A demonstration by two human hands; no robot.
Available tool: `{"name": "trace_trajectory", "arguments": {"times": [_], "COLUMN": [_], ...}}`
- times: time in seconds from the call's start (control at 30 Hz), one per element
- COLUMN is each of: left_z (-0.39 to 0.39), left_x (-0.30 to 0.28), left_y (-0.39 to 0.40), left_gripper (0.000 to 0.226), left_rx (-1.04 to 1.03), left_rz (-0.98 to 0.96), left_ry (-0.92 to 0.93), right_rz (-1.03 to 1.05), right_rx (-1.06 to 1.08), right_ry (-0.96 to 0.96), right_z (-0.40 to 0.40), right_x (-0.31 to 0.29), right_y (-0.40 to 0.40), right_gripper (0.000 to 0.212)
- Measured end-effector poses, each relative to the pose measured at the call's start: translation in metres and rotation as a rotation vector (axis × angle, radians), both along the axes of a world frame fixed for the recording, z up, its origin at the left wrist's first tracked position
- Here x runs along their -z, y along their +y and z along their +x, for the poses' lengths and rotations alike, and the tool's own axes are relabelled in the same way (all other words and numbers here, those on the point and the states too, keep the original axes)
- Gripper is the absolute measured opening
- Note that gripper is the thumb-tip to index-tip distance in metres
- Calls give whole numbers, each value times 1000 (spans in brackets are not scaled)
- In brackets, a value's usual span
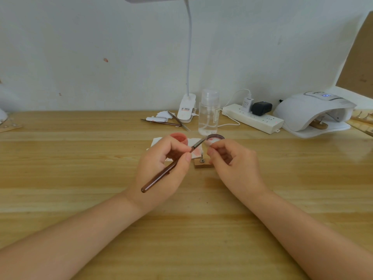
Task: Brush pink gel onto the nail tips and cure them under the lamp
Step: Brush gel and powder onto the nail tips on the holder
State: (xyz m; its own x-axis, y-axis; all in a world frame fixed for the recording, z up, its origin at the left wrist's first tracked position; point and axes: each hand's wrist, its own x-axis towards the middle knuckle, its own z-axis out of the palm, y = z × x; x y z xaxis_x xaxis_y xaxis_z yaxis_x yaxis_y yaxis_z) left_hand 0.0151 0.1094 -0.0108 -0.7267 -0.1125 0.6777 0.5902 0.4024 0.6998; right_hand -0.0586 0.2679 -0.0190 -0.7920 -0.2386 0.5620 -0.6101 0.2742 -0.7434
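My left hand [161,166] grips a dark brown gel brush [159,176], its metal ferrule pointing up and right toward my right hand. My right hand [232,160] pinches a small pale nail tip [209,144] between thumb and fingers, right at the brush's bristle end. Below them a small wooden stand [202,164] with a metal post sits on the table. Behind my left hand stands an open pot of pink gel [178,137], and its lid [216,137] lies to the right. The white curing lamp [310,112] stands at the far right, with a wooden stand inside its opening.
A stained white wipe [194,152] lies under the pot and stand. A clear pump bottle [209,113], a clip desk lamp [186,110], tweezers and tools [171,122] and a white power strip [254,118] line the back of the wooden table [80,158].
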Motion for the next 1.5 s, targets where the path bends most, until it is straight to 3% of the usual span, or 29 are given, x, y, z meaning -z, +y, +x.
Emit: {"name": "trace_trajectory", "arguments": {"times": [0.2,0.33,0.47,0.67,0.8,0.87,1.1,1.33,1.5], "left_z": [2,2,1,7,-3,-17,-58,-75,-75], "left_x": [-1,-1,-1,-8,-33,-51,-82,-79,-75], "left_y": [0,-2,1,1,-1,-9,-36,-34,-36], "left_gripper": [12,13,13,8,30,24,18,18,14], "left_rx": [4,-6,-14,-18,-117,-259,-408,-388,-335], "left_rz": [-135,-100,-22,-87,124,156,-52,-172,-118], "left_ry": [55,80,-15,14,-130,-260,-663,-794,-860], "right_rz": [-9,-9,8,4,10,0,24,19,24], "right_rx": [-14,-15,-13,-9,12,17,33,43,37], "right_ry": [-18,-24,-19,-43,-41,-30,-16,-8,-17], "right_z": [0,1,1,0,-1,-1,-3,-5,-4], "right_x": [-1,0,0,0,0,0,2,3,1], "right_y": [1,0,1,0,-1,-2,-4,-5,-4], "right_gripper": [9,7,6,9,4,4,4,5,4]}}
